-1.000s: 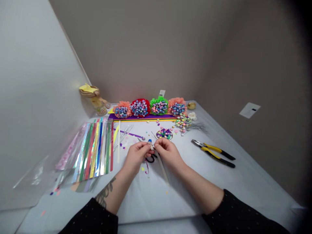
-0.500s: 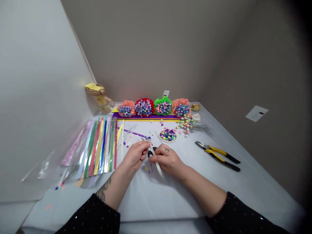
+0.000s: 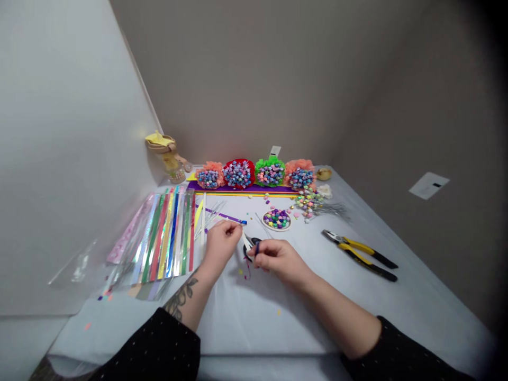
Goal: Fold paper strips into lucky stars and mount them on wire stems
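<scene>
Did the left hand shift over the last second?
Yes. The left hand drew leftward, away from the dish of stars.

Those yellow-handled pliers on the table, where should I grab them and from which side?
Take the pliers by the two yellow-and-black handles, coming down from above on the right. They lie flat on the table, nose pointing left and away, handles slightly spread toward the near right, nothing over them.

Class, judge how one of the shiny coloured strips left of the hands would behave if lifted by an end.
The shiny coloured strips look long, thin and flat, so one would probably droop and feel nearly weightless. Their glossy faces suggest they may slide over each other when pushed. Being so thin, they likely crease easily.
</scene>
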`<state>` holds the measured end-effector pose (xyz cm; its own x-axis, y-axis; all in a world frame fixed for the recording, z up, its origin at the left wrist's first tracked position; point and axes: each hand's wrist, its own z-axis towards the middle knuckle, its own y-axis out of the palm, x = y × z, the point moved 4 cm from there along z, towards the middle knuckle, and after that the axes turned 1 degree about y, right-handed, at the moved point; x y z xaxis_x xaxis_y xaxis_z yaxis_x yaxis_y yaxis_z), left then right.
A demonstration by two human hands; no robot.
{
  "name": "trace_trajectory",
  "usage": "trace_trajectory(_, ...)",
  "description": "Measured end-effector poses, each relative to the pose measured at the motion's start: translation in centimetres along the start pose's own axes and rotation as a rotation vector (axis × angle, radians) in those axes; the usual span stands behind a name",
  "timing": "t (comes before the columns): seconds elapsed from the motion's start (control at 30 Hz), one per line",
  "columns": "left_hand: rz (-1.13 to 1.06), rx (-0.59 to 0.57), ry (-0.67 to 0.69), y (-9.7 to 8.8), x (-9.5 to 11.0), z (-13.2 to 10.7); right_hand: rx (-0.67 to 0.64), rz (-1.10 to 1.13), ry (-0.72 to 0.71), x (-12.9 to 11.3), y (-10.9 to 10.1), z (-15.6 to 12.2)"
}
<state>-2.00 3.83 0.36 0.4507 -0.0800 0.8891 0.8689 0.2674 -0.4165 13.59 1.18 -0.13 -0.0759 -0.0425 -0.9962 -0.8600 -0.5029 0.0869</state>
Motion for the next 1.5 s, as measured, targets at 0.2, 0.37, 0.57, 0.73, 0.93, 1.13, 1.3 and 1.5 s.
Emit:
trace_trajectory(0.2,0.083,-0.073,0.143,1.1,1.4,-1.2,0.074,0.316,0.387,2.1,-0.2,0.6)
trace_trajectory(0.37,0.139,-0.109,0.221,1.3,1.5,-1.6,0.05,0.347,0.413,2.3,-0.3,0.7)
trace_trajectory(0.57,0.133,-0.153,0.256,1.6,1.6,-2.0,0.145,0.395,0.31,2.2,-0.7,1.1)
trace_trajectory(0.73,0.092,-0.162,0.239,1.4,1.9,-2.0,0.173,0.319,0.288,2.2,-0.8,1.2)
trace_trajectory(0.93,0.06,-0.201,0.257,1.6,1.9,-2.1,0.21,0.266,0.202,2.1,-1.2,1.2)
trace_trajectory(1.13,-0.057,-0.313,0.15,1.9,2.5,-2.3,0.422,-0.024,-0.115,1.0,-2.3,0.9)
trace_trajectory(1.3,-0.132,-0.388,0.088,2.1,2.5,-2.4,0.418,-0.101,-0.268,0.1,-2.2,0.6)
trace_trajectory(1.5,-0.007,-0.472,0.115,2.8,1.2,-2.5,0.486,-0.105,-0.322,-1.0,-4.3,0.2)
